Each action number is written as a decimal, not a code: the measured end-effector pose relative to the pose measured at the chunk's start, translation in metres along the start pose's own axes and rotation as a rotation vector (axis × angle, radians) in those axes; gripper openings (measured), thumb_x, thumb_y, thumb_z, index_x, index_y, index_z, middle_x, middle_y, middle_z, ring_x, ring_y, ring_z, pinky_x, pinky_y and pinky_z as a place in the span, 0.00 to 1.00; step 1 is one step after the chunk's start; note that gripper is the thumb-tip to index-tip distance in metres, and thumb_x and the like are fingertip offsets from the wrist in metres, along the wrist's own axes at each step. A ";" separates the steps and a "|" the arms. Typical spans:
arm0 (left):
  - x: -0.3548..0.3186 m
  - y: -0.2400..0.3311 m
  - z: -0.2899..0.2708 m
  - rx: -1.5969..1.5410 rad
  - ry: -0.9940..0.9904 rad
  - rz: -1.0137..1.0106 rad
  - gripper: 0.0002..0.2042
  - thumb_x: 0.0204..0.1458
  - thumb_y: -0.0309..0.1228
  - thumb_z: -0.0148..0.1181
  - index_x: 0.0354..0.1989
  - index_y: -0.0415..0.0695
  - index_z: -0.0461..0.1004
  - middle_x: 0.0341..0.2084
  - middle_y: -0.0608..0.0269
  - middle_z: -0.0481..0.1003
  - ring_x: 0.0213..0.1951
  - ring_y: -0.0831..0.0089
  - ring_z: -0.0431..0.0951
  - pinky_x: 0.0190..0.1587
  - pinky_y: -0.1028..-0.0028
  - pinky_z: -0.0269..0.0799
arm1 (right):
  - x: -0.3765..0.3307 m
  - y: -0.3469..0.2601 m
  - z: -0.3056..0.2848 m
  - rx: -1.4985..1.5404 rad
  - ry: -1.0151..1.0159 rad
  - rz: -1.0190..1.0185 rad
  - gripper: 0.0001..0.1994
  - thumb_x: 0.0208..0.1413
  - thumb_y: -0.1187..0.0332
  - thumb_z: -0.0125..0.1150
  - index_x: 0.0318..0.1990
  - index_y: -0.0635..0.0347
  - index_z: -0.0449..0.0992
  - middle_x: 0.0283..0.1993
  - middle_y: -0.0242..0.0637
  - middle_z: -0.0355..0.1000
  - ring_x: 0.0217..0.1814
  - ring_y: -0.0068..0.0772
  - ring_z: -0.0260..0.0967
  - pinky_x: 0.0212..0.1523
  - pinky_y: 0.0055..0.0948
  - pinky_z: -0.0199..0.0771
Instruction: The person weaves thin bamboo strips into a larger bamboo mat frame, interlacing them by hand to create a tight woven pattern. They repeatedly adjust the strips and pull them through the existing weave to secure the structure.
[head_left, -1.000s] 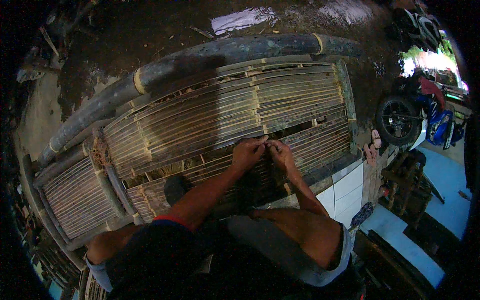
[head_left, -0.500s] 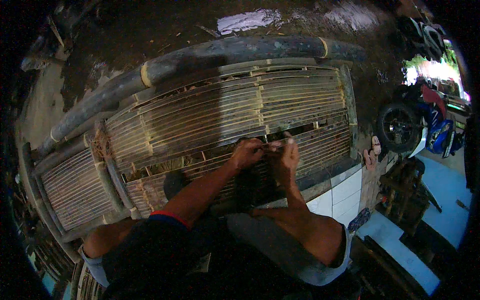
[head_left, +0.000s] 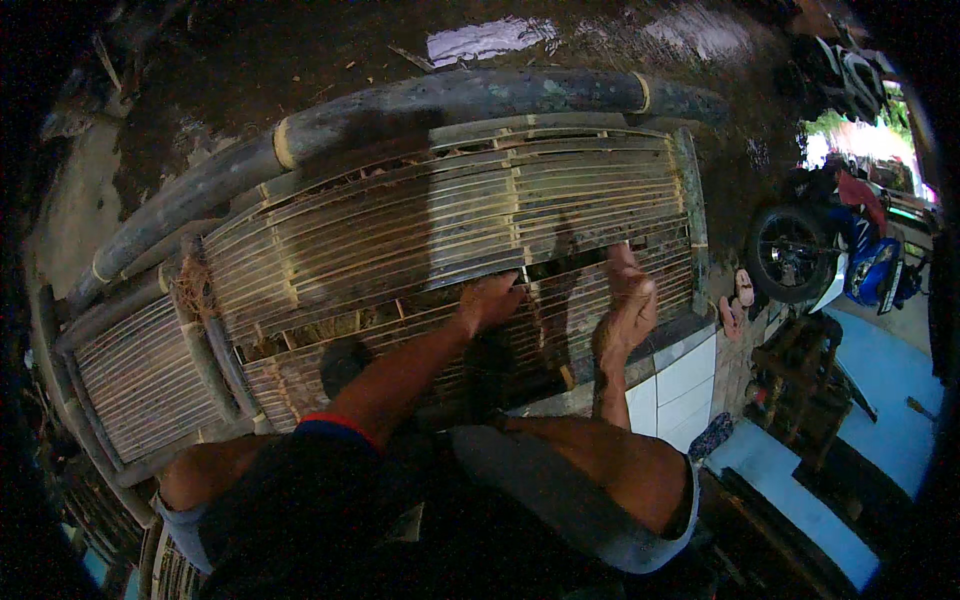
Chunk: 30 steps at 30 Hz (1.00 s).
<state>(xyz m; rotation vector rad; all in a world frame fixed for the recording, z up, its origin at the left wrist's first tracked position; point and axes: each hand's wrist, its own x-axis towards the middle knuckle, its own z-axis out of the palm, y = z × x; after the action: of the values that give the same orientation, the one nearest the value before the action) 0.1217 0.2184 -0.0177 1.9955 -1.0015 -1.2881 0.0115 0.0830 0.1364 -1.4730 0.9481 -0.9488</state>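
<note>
A panel of thin bamboo slats (head_left: 370, 215) lies before me, crossed by pale tied strips and split by a long dark gap (head_left: 370, 322) across its middle. My left hand (head_left: 492, 303) is at this gap, beside a cross strip, its fingers closed; what they pinch is too dark to make out. My right hand (head_left: 630, 300) is further right, over the nearer slats. Its fingers are bent together and their tips reach the gap's far edge; anything held there is hidden.
A thick bamboo pole (head_left: 460, 97) with pale bands runs along the panel's far side. Upright poles (head_left: 205, 340) divide off a second slatted section (head_left: 150, 370) at left. White tiles (head_left: 685, 380), pink sandals (head_left: 738, 300), a wooden stool (head_left: 800, 375) and a blue motorbike (head_left: 870, 265) are at right.
My right hand has moved right, away from my left hand, which it was meeting at the gap. My left hand has stayed nearly in place. The view has shifted slightly.
</note>
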 end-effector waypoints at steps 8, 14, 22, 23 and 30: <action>0.002 0.012 -0.020 0.055 -0.180 -0.025 0.24 0.61 0.52 0.41 0.48 0.47 0.75 0.44 0.47 0.78 0.46 0.47 0.78 0.49 0.51 0.72 | -0.025 -0.046 0.021 0.029 -0.204 0.333 0.27 0.68 0.50 0.47 0.20 0.60 0.65 0.16 0.33 0.61 0.17 0.30 0.60 0.25 0.34 0.65; 0.004 0.000 -0.004 0.057 -0.045 0.037 0.22 0.59 0.50 0.48 0.46 0.43 0.76 0.39 0.45 0.78 0.43 0.46 0.78 0.47 0.54 0.74 | -0.041 -0.038 -0.018 -0.139 -0.272 0.485 0.24 0.67 0.53 0.52 0.20 0.56 0.63 0.17 0.27 0.58 0.17 0.19 0.49 0.21 0.26 0.49; -0.003 0.033 0.007 -0.216 0.265 0.971 0.15 0.55 0.40 0.58 0.42 0.41 0.74 0.37 0.52 0.75 0.43 0.54 0.75 0.49 0.59 0.74 | -0.060 -0.072 -0.020 -0.264 -0.197 0.565 0.23 0.67 0.54 0.52 0.20 0.56 0.65 0.18 0.27 0.59 0.20 0.21 0.53 0.25 0.27 0.55; 0.007 0.021 0.007 -0.363 0.025 0.959 0.14 0.55 0.39 0.59 0.42 0.41 0.74 0.39 0.53 0.74 0.43 0.54 0.75 0.49 0.59 0.73 | -0.062 -0.068 -0.016 -0.270 -0.205 0.562 0.23 0.67 0.54 0.52 0.20 0.56 0.65 0.18 0.27 0.59 0.20 0.21 0.53 0.25 0.27 0.55; 0.011 -0.004 0.038 -0.261 -0.084 0.956 0.06 0.55 0.32 0.52 0.37 0.46 0.72 0.37 0.54 0.73 0.41 0.53 0.74 0.50 0.60 0.69 | -0.094 -0.065 -0.025 -0.028 0.048 0.684 0.24 0.65 0.51 0.55 0.19 0.53 0.62 0.17 0.29 0.59 0.19 0.23 0.57 0.24 0.30 0.59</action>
<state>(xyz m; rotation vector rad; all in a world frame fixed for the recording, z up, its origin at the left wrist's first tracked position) 0.0910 0.2095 -0.0409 1.0168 -1.4721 -0.8806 -0.0417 0.1676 0.1975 -1.0283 1.3809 -0.4663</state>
